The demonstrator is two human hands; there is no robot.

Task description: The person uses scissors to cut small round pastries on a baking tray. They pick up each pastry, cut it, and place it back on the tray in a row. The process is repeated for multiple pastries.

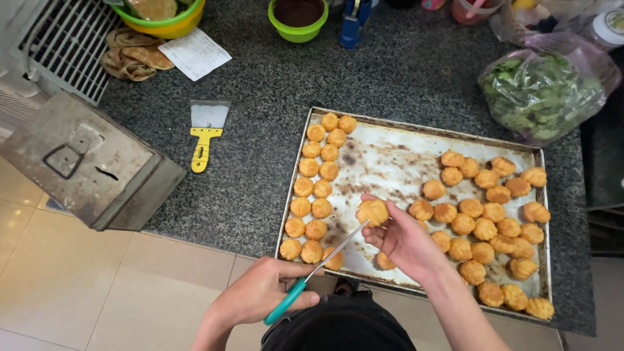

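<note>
My right hand (406, 244) holds one golden cream puff (373, 211) by its fingertips above a worn metal baking tray (390, 156). My left hand (260, 292) grips green-handled scissors (325, 260), whose blades point up at the underside of that puff. Two neat columns of puffs (315, 188) line the tray's left side. A loose crowd of several more puffs (494, 214) fills its right half. The tray sits on a dark speckled stone counter (260, 162).
A yellow-handled scraper (207, 133) lies left of the tray, beside a grey metal box (84, 162) at the counter's edge. A plastic bag of greens (543, 91) sits at the back right. Bowls (298, 16), a paper slip (195, 53) and flatbreads (133, 55) line the back.
</note>
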